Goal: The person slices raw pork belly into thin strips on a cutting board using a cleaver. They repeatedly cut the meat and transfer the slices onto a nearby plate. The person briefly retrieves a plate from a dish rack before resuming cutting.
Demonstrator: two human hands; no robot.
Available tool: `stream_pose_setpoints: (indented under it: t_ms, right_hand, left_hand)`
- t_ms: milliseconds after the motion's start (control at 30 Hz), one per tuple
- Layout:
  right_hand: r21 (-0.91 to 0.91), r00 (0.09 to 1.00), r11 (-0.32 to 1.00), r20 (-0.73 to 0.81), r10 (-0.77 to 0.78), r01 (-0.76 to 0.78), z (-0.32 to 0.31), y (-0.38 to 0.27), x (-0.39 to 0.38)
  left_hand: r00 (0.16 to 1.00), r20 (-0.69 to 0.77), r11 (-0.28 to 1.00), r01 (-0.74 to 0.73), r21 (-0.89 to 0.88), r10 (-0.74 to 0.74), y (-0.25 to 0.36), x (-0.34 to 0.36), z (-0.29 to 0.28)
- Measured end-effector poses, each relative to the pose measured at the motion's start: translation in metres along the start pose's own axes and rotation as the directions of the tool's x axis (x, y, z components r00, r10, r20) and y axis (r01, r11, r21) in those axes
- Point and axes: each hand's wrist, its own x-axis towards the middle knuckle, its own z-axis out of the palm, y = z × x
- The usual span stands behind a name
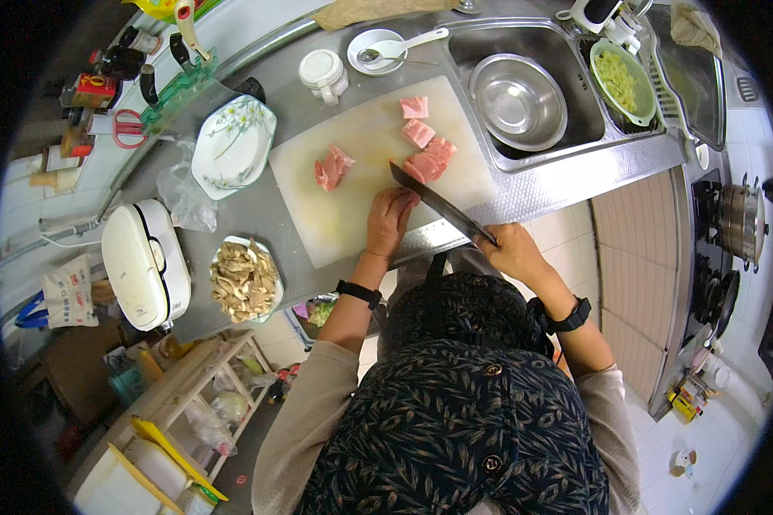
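A kitchen knife (444,209) slants over the near part of a white cutting board (318,232). My right hand (514,251) is wrapped round its handle, and the dark blade points up and to the left. Close to the blade's left side, my left hand (391,221) has its fingers curled together at the board's near edge; whatever they hold, if anything, is hidden. Raw pink meat (431,160) lies in a cluster by the blade's tip. Two smaller cut pieces (416,120) sit beyond it, and another meat chunk (332,167) rests farther left on the board.
A plate of mushrooms (246,280), an empty floral plate (234,146) and a white appliance (146,264) stand left. Behind the board are a lidded mug (323,75) and a bowl with spoons (376,51). The sink at right holds a metal basin (519,103) and a green colander (623,83).
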Motion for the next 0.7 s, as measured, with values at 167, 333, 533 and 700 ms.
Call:
stream_pose_setpoints:
  t_ms: [167, 333, 533, 700]
  right_hand:
    - [-0.020, 1.000, 0.999, -0.003, 0.031, -0.031, -0.004, -0.009, 0.002]
    - [-0.023, 0.996, 1.000, -0.084, 0.005, -0.007, -0.009, -0.015, -0.001]
    - [0.003, 0.975, 0.995, -0.198, -0.100, 0.103, -0.012, -0.019, -0.013]
    - [-0.062, 0.986, 0.996, -0.148, -0.078, 0.070, -0.013, -0.022, -0.014]
  left_hand:
    - [0.999, -0.018, 0.999, -0.039, -0.013, 0.039, -0.001, 0.003, 0.000]
    - [1.000, -0.018, 0.999, -0.011, -0.031, 0.011, -0.004, 0.008, 0.002]
    - [0.999, -0.037, 0.998, 0.023, -0.062, -0.025, -0.007, 0.000, 0.000]
    - [0.998, -0.054, 0.998, 0.020, -0.067, -0.023, -0.009, -0.001, 0.002]
